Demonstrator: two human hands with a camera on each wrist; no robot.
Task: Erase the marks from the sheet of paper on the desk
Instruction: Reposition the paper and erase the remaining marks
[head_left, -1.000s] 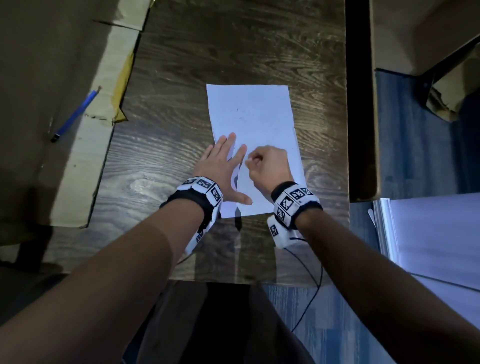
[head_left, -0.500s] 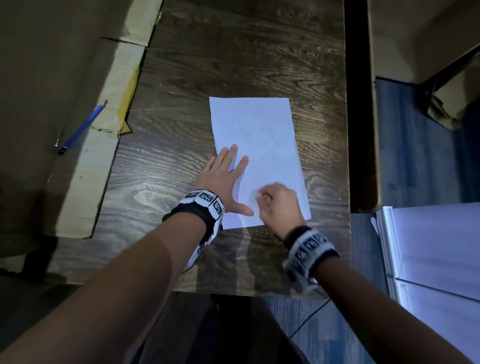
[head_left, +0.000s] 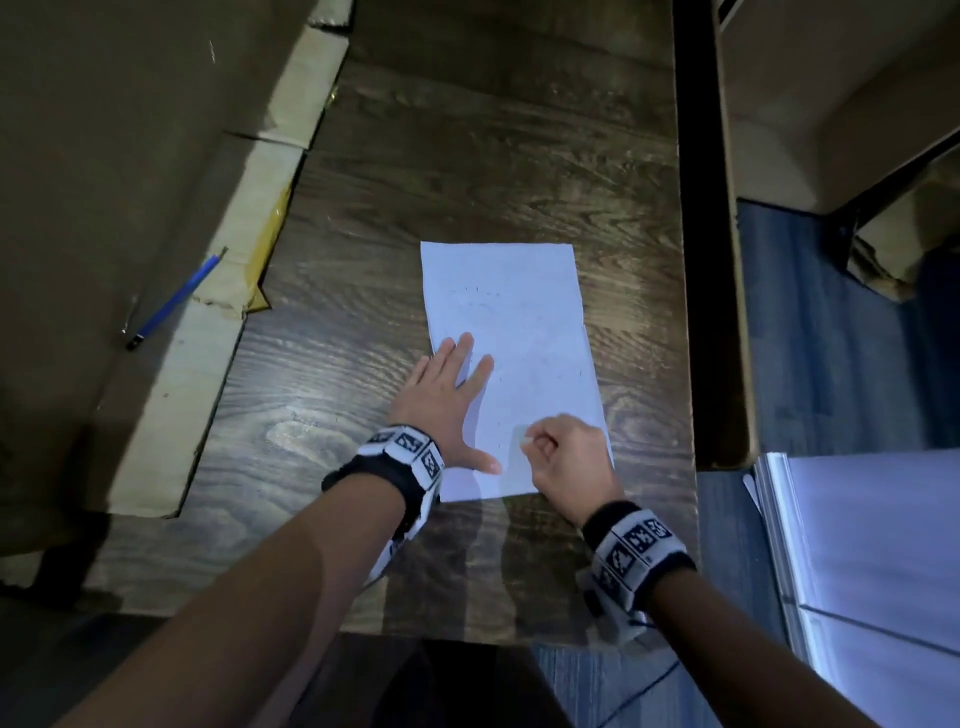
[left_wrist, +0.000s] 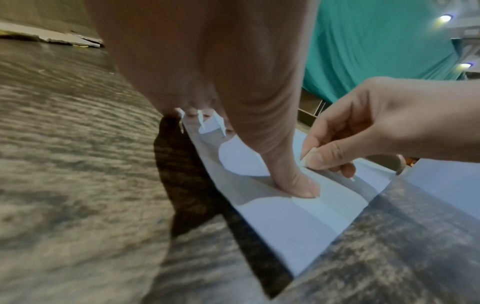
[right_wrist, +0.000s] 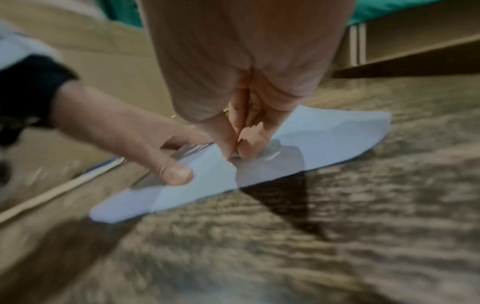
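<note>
A white sheet of paper (head_left: 511, 332) lies on the dark wooden desk (head_left: 467, 156), with faint pencil marks (head_left: 480, 291) near its far end. My left hand (head_left: 449, 400) lies flat with straight fingers on the sheet's left edge, its thumb (left_wrist: 298, 185) pressing the paper (left_wrist: 285, 222). My right hand (head_left: 563, 457) sits over the sheet's near right part with curled fingers, pinching a small pale eraser (head_left: 524, 441) against the paper. In the left wrist view the eraser (left_wrist: 307, 153) shows between thumb and fingers. In the right wrist view the right fingertips (right_wrist: 242, 150) press onto the paper (right_wrist: 337, 131).
Flattened cardboard (head_left: 156, 208) covers the desk's left side with a blue pencil (head_left: 174, 301) lying on it. A cardboard box (head_left: 810, 104) stands to the right beyond the desk edge. White sheets (head_left: 872, 545) lie low at the right.
My right hand with the eraser has slid from the middle of the sheet toward its near right part. The left hand has stayed flat on the left edge.
</note>
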